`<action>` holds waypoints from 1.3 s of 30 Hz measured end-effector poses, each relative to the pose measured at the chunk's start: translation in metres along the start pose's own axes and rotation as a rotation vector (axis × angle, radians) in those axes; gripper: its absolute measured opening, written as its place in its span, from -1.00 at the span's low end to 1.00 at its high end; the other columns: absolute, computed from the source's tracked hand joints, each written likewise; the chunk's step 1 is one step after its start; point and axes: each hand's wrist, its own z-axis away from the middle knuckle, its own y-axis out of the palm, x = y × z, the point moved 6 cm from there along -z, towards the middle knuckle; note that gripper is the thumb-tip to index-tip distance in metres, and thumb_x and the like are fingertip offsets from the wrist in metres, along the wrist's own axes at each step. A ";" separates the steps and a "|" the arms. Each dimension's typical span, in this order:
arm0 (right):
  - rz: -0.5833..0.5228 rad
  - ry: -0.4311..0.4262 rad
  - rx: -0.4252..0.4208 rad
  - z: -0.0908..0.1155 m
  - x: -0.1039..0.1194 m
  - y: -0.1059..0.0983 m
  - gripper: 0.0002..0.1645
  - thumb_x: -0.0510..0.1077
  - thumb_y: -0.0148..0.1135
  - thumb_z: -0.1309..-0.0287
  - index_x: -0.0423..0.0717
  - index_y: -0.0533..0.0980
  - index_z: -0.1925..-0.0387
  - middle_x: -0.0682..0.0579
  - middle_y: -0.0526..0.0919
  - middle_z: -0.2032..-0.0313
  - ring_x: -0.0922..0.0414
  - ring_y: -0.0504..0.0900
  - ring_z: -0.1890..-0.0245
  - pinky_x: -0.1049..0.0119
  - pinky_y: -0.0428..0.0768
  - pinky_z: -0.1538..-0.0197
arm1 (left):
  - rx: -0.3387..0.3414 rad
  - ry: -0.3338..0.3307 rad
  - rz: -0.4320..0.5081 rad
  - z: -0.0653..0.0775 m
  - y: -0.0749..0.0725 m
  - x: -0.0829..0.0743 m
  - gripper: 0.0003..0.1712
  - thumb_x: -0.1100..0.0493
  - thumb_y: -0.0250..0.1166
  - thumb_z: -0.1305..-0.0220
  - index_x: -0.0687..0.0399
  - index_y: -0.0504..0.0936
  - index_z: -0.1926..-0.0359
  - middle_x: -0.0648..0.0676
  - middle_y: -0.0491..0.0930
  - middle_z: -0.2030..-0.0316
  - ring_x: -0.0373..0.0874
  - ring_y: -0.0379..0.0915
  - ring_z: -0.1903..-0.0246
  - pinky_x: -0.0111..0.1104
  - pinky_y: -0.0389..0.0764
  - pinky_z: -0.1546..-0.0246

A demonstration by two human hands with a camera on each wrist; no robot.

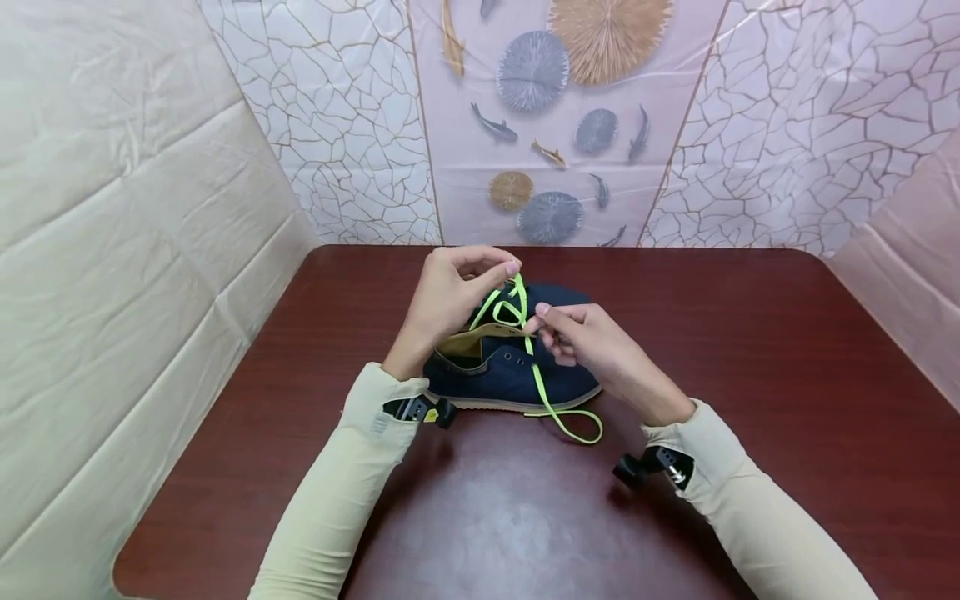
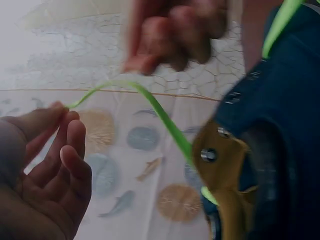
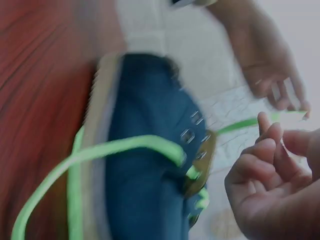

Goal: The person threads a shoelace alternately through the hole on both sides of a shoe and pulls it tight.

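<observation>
A navy canvas shoe (image 1: 480, 379) with a tan lining lies on the table, toe to the right. Its lime-green shoelace (image 1: 542, 387) runs through the metal eyelets; one length loops onto the table in front. Above the shoe, my left hand (image 1: 446, 287) pinches the other length between thumb and fingertips; in the left wrist view that lace (image 2: 167, 122) arches up from the shoe to those fingers. My right hand (image 1: 600, 346) is close to the lace, fingers loosely bent. The left wrist view shows a gap between the blurred right hand (image 2: 180, 37) and the lace.
Directly behind the first shoe, a second navy shoe (image 1: 558, 293) is partly hidden. Both stand on a dark red-brown table (image 1: 750, 333). Patterned sheeting (image 1: 360, 125) hangs along the back, and pale quilted covering (image 1: 135, 250) lines the left side.
</observation>
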 end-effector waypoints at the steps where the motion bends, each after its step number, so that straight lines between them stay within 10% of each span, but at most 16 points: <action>1: -0.038 0.016 0.012 0.000 0.002 0.001 -0.47 0.08 0.00 -0.67 -0.24 0.70 0.17 0.12 0.48 0.49 0.24 0.36 0.51 0.42 0.29 0.43 | 0.020 0.014 -0.020 0.000 0.003 0.002 -0.88 0.16 0.47 -0.39 0.09 0.86 0.15 0.05 0.80 0.32 -0.19 0.66 0.40 -0.33 0.64 0.30; 12: -0.045 0.212 0.258 -0.003 -0.002 0.015 -0.20 0.18 -0.38 -0.74 -0.07 0.76 0.23 0.15 0.44 0.57 0.25 0.23 0.59 0.43 0.18 0.47 | 0.209 0.267 -0.048 0.003 0.020 -0.012 -0.92 0.25 0.49 -0.34 0.11 0.87 0.18 -0.09 0.77 0.28 -0.24 0.58 0.30 -0.34 0.52 0.29; 25: -0.198 0.195 0.191 -0.001 -0.004 -0.002 -0.61 -0.21 -0.05 -0.63 -0.08 0.65 0.31 0.14 0.51 0.47 0.29 0.27 0.56 0.47 0.11 0.52 | 0.540 0.416 -0.343 0.012 0.040 -0.007 -0.94 0.20 0.52 -0.32 -0.04 0.87 0.20 -0.15 0.72 0.27 -0.34 0.51 0.34 -0.37 0.55 0.28; 30: -0.168 0.130 0.168 -0.003 -0.004 -0.004 -0.73 -0.25 0.05 -0.60 -0.10 0.66 0.19 0.09 0.64 0.35 0.27 0.46 0.47 0.51 0.30 0.50 | 0.590 0.337 -0.411 0.012 0.036 0.001 -0.92 0.10 0.49 -0.37 -0.12 0.85 0.15 -0.22 0.72 0.28 -0.38 0.54 0.36 -0.32 0.61 0.26; 39: 0.065 -0.002 0.063 -0.006 0.001 -0.011 -0.77 -0.26 0.29 -0.45 -0.43 0.60 0.07 0.02 0.76 0.37 0.22 0.59 0.44 0.42 0.50 0.51 | 0.749 -0.022 -0.553 0.013 0.030 0.027 -0.78 0.00 0.31 -0.54 -0.07 0.81 0.22 -0.12 0.71 0.46 -0.31 0.54 0.48 -0.37 0.54 0.36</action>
